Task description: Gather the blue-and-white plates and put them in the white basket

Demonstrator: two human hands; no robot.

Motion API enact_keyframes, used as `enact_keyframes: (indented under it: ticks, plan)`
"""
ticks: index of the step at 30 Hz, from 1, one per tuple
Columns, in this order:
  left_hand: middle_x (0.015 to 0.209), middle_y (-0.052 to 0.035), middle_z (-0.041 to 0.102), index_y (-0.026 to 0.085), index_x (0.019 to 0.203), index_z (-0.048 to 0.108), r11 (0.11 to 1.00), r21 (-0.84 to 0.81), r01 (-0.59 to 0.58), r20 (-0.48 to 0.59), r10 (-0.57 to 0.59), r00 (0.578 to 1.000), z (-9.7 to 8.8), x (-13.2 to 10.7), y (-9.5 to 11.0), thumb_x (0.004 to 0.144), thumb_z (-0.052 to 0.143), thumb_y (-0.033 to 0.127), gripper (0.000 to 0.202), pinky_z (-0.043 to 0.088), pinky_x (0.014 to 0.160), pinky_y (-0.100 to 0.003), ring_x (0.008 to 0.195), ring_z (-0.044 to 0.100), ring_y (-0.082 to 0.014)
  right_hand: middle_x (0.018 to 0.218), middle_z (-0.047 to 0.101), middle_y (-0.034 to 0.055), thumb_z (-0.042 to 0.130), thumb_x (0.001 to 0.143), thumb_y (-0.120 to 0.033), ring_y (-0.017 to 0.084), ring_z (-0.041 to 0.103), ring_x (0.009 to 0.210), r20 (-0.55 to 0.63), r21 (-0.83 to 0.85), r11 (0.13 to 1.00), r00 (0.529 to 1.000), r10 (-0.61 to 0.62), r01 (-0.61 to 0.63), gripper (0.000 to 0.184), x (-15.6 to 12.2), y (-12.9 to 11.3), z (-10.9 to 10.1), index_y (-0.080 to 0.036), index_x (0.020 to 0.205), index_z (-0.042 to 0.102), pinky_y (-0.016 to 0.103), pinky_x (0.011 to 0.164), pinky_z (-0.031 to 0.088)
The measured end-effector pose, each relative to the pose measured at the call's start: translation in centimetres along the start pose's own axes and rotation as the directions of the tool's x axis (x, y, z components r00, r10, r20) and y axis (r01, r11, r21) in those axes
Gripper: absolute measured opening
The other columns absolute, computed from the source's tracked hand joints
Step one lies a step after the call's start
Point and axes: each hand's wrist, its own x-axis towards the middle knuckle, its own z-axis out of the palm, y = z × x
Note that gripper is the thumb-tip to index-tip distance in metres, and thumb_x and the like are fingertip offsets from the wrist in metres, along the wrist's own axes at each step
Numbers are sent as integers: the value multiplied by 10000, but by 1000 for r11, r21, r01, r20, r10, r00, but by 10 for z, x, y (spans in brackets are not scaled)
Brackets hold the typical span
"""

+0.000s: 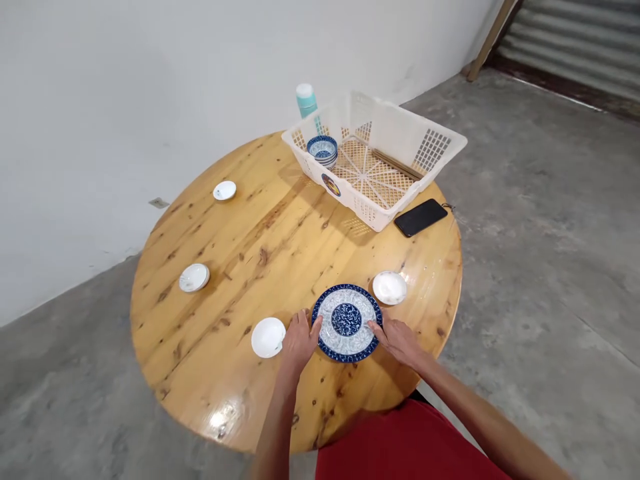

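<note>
The blue-patterned plate (347,322) lies by the near edge of the tabletop (280,227), left hand (300,341) and right hand (399,340) touching opposite rims, grip unclear. On glossy wood it might skid, or the left hand knock the white dish (268,337) beside it

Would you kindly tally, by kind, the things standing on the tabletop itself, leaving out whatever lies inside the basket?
Small white dishes: 4
Blue-and-white plate: 1
White basket: 1
Black phone: 1
Teal bottle: 1
Total: 8
</note>
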Motion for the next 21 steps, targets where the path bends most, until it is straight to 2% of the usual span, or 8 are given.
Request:
enact_keyframes:
  ticks: [2, 5, 8, 10, 17, 21]
  plan:
    - [1149, -175, 653, 145, 1138, 529, 995, -95, -6, 5, 6, 1000, 8, 0, 0, 984, 333, 456, 399, 487, 895, -384, 1094, 633, -277, 995, 721, 218, 221, 1023, -480, 328, 688, 969, -8, 66, 998, 1000, 21, -21, 607, 1, -2, 7, -22, 1386, 382, 354, 778, 451]
    - [1158, -189, 658, 125, 1173, 517, 976, -209, 54, 30, -49, 998, 19, 2, 3, 994, 304, 426, 410, 478, 914, -404, 1112, 631, -286, 991, 722, 211, 211, 1030, -465, 302, 697, 958, -44, 146, 987, 996, 73, -66, 586, 3, -5, 20, -27, 1390, 361, 335, 774, 448]
    - [1197, -216, 646, 93, 1223, 501, 961, -249, 119, 37, -113, 993, 23, 5, 5, 995, 294, 392, 429, 455, 958, -428, 1155, 613, -301, 1022, 714, 225, 226, 1033, -431, 293, 693, 986, -72, 198, 975, 990, 120, -103, 578, 5, -8, 29, -7, 1414, 321, 331, 792, 452]
    - [1207, -214, 644, 91, 1218, 516, 954, -273, 123, 42, -116, 992, 23, 8, 3, 989, 303, 384, 428, 448, 976, -439, 1167, 606, -302, 1023, 713, 227, 227, 1033, -404, 291, 695, 976, -71, 240, 965, 990, 125, -104, 567, 5, -9, 31, 4, 1416, 318, 336, 795, 458]
    - [1230, -160, 662, 114, 1194, 593, 866, -498, -42, 30, 65, 997, 24, 17, -10, 954, 366, 434, 459, 430, 1042, -427, 1182, 593, -253, 1047, 709, 163, 306, 997, -440, 260, 680, 982, -107, 469, 883, 993, 56, 1, 497, 10, 2, 31, -99, 1325, 458, 354, 854, 487]
    - [1158, -150, 703, 107, 1176, 635, 865, -501, -19, 86, 72, 994, 22, 21, -10, 922, 394, 508, 532, 466, 1000, -438, 1157, 607, -283, 1023, 714, 97, 394, 954, -432, 227, 682, 831, -66, 621, 783, 998, 17, 27, 431, 20, 5, 32, -167, 1272, 513, 344, 723, 540]
